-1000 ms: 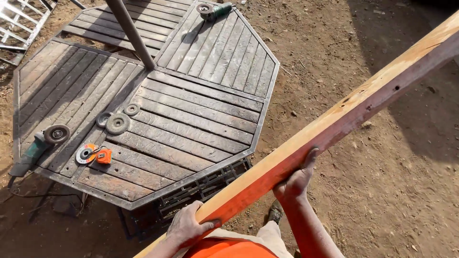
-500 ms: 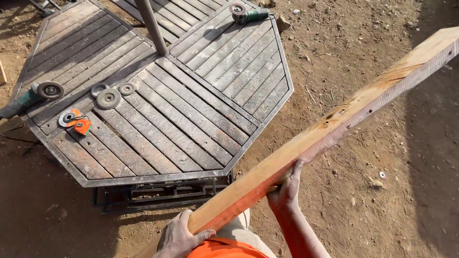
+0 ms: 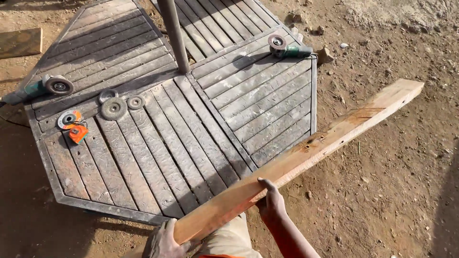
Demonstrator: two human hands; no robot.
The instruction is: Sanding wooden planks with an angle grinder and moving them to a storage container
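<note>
Over the near right corner of the slatted tabletop [image 3: 143, 157], a long wooden plank [image 3: 306, 153] runs slantwise, its far end out above the bare dirt ground [image 3: 392, 200] and its near end close to the person's body. It crosses above the tabletop's right edge without resting on it, as far as the view shows. Stiff and thick, the plank looks fairly heavy for its length, with rough sawn faces that should not slip; held at the near end, the long free end will likely lever downward, so a hold nearer the middle would balance it better. An upright metal pole [image 3: 174, 36] rises through the tabletop's centre. At the far right edge lies an angle grinder [image 3: 287, 47]; a second grinder [image 3: 45, 87] lies at the left edge. Near it sit loose grinding discs [image 3: 114, 108] and an orange-labelled disc [image 3: 70, 119]. The right hand [image 3: 271, 203] is wrapped around the plank's near edge from below, fingers over the top. The left hand [image 3: 162, 241] clasps the plank's near end.
</note>
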